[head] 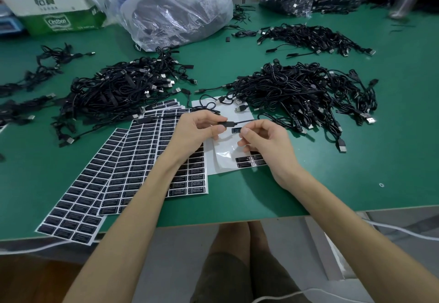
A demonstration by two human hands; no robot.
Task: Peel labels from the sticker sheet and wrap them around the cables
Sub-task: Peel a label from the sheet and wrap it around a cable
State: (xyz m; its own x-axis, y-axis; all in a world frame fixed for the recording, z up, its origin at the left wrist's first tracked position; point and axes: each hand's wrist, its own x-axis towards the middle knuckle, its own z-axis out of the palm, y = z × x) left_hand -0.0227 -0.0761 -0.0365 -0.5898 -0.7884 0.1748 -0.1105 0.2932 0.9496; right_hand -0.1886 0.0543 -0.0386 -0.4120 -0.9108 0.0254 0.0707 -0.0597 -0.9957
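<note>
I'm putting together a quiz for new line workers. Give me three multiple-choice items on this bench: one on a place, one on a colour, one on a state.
1. Where do the full sticker sheets lie relative to the nearly peeled sheet? A) to its left B) to its right C) stacked on top of it
2. The table top is: A) grey B) green C) white
3. The right hand is: A) flat on the table B) gripping scissors C) pinching a black label

Answers: 1 A, they fan out on its left; 2 B, green shows all around the sheets; 3 C, thumb and finger pinch the label beside the cable that the left hand holds.
</note>
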